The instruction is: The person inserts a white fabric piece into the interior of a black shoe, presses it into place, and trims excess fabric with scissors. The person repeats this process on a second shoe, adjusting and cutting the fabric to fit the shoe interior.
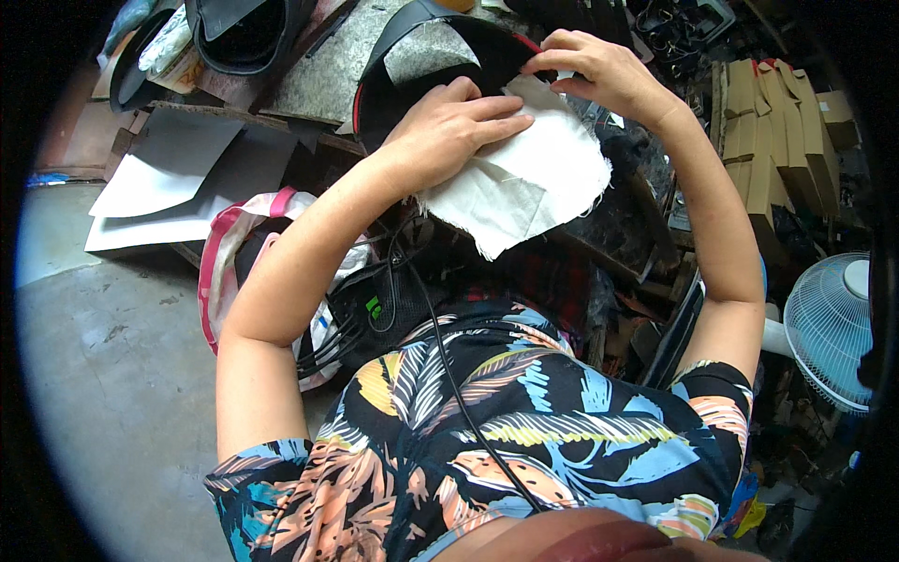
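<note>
A black curved piece with a red edge (369, 84), bent round like a wide band or open bag, stands on the worktable in front of me. White cloth with frayed edges (543, 178) hangs out of it toward me. My left hand (459, 131) lies on this cloth near the opening, its fingers stretched out. At the right end of the black piece, my right hand (595, 73) pinches the rim between thumb and fingers, close to the top of the cloth. The inside of the black piece is partly hidden behind my left hand.
Grey-white sheets (169, 164) lie at the left, above a pink-and-white bag (217, 267). A black container (248, 37) stands at the far left. Flat cardboard pieces (773, 140) are stacked at the right, with a white fan (829, 328) nearer me. A black cable (440, 347) runs down my front.
</note>
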`<control>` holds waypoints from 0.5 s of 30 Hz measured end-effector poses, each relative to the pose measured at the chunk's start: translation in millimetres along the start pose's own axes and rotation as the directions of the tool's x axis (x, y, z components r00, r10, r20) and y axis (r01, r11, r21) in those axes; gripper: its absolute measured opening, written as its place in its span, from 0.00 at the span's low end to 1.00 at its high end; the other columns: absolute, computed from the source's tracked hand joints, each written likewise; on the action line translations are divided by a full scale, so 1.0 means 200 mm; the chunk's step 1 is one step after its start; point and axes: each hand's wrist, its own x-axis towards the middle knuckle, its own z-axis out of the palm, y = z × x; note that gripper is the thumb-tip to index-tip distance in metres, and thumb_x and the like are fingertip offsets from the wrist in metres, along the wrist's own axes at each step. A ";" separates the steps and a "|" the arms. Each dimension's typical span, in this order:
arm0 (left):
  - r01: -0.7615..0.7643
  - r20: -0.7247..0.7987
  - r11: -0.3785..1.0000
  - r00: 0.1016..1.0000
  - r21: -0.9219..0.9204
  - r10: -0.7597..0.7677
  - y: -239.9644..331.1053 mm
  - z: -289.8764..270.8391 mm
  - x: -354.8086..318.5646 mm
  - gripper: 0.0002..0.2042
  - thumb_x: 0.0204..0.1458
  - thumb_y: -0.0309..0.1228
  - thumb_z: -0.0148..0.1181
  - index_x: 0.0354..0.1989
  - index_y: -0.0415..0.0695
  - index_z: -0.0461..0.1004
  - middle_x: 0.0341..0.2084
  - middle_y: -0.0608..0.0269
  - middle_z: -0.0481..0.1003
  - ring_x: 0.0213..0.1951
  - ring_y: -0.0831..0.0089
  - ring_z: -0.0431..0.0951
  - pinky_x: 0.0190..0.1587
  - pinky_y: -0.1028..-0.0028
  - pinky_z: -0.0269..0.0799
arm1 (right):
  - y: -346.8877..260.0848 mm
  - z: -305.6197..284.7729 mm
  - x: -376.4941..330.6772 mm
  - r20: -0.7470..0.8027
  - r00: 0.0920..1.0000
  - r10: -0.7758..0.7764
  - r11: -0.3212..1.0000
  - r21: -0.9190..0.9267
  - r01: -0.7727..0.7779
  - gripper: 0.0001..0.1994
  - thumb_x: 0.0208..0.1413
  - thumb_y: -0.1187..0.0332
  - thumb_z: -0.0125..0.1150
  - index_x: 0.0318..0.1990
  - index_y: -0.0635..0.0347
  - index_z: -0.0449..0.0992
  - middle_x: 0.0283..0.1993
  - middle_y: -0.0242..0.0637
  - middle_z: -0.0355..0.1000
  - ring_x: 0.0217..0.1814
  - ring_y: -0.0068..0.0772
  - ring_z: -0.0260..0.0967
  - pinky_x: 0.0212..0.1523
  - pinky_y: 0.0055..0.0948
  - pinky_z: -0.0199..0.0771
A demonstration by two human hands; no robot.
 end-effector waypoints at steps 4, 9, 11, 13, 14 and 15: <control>-0.003 -0.014 1.000 1.000 -0.009 0.002 0.00 0.00 -0.01 0.24 0.55 0.28 0.55 0.61 0.62 0.73 0.62 0.72 0.71 0.47 0.63 0.72 0.54 0.68 0.73 | 0.03 -0.01 0.00 -0.004 0.999 -0.051 0.998 -0.023 0.050 0.14 0.54 0.66 0.66 0.48 0.35 0.82 0.46 0.25 0.74 0.50 0.29 0.75 0.46 0.29 0.81; -0.022 -0.011 1.000 1.000 0.008 0.022 0.00 0.00 0.00 0.25 0.53 0.27 0.56 0.62 0.61 0.73 0.60 0.72 0.72 0.47 0.64 0.72 0.54 0.68 0.72 | 0.03 0.02 0.05 -0.134 0.979 -0.154 0.988 -0.041 0.150 0.09 0.51 0.67 0.67 0.40 0.50 0.81 0.40 0.30 0.73 0.41 0.32 0.77 0.40 0.30 0.80; -0.030 -0.021 0.999 0.999 0.020 0.030 0.00 -0.01 -0.01 0.25 0.52 0.27 0.56 0.62 0.59 0.73 0.59 0.72 0.73 0.47 0.65 0.72 0.54 0.67 0.72 | 0.02 0.05 0.10 -0.145 0.978 -0.149 0.988 0.017 0.153 0.08 0.52 0.65 0.67 0.39 0.53 0.80 0.38 0.33 0.72 0.40 0.32 0.77 0.39 0.31 0.79; -0.029 -0.037 1.000 0.999 0.006 0.030 0.00 -0.01 -0.01 0.25 0.52 0.28 0.56 0.62 0.58 0.73 0.58 0.72 0.73 0.47 0.65 0.72 0.54 0.68 0.72 | 0.00 0.06 0.14 -0.126 0.987 -0.095 0.985 0.130 0.112 0.09 0.55 0.65 0.64 0.41 0.55 0.80 0.40 0.34 0.73 0.40 0.35 0.77 0.40 0.31 0.78; -0.029 -0.040 1.000 0.999 0.008 0.029 0.00 -0.01 -0.01 0.25 0.52 0.28 0.56 0.61 0.58 0.73 0.58 0.72 0.73 0.47 0.66 0.71 0.54 0.68 0.72 | 0.00 0.05 0.15 -0.121 0.991 -0.057 0.972 0.222 0.083 0.08 0.55 0.65 0.64 0.41 0.55 0.80 0.40 0.34 0.74 0.40 0.36 0.77 0.40 0.32 0.78; -0.034 -0.044 0.999 0.998 -0.007 0.034 0.00 -0.01 -0.01 0.25 0.52 0.27 0.57 0.61 0.58 0.73 0.58 0.72 0.73 0.47 0.65 0.72 0.53 0.68 0.72 | -0.01 0.04 0.16 -0.111 0.994 -0.019 0.948 0.313 0.053 0.08 0.56 0.66 0.63 0.42 0.55 0.80 0.41 0.34 0.74 0.41 0.37 0.77 0.41 0.32 0.78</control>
